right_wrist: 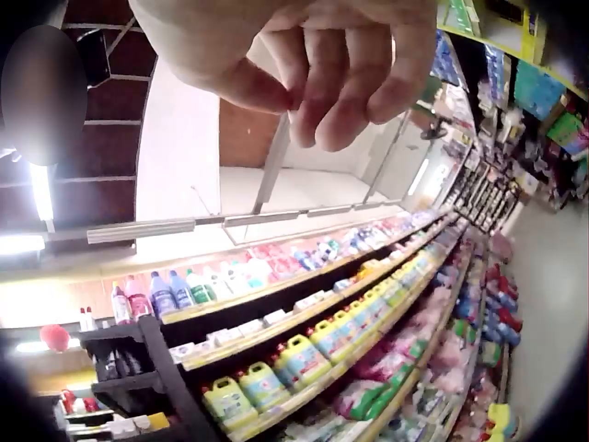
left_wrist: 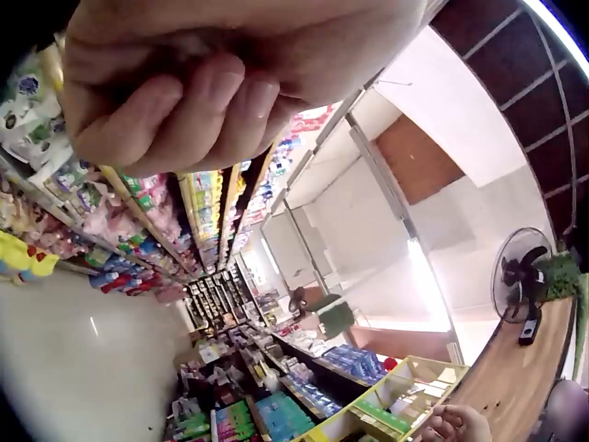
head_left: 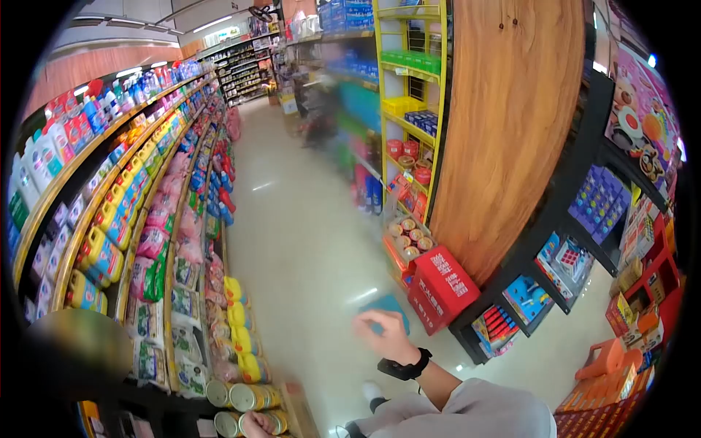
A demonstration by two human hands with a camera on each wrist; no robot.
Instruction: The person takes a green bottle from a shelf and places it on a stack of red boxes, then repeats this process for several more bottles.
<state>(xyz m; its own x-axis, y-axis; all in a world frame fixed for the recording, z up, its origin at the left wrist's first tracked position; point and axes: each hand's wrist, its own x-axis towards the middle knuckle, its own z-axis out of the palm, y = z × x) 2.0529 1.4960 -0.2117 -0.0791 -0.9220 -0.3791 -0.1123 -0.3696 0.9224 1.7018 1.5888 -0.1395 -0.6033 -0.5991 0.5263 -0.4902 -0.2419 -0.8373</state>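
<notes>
My right hand point(head_left: 391, 337), a black watch point(head_left: 405, 365) on its wrist, hangs over the aisle floor with its fingers loosely bent. In the right wrist view those fingers point(right_wrist: 340, 78) curl downward and hold nothing. At the bottom of the head view, my left hand point(head_left: 259, 423) overlaps several yellow cans point(head_left: 254, 396) at the shelf's end. The left wrist view gives its fingers point(left_wrist: 216, 101) curled toward the palm, with nothing seen in them. Nearest to the right hand are a red box point(head_left: 442, 288) and a blue patch point(head_left: 387, 306) on the floor.
Long shelves point(head_left: 120, 197) of yellow jugs point(head_left: 102, 255), bottles and bags run along the left. The pale floor point(head_left: 285, 204) leads toward far shelves point(head_left: 244, 69). To the right stand a yellow rack point(head_left: 412, 73), a wooden panel point(head_left: 511, 124) and a black display stand point(head_left: 475, 343).
</notes>
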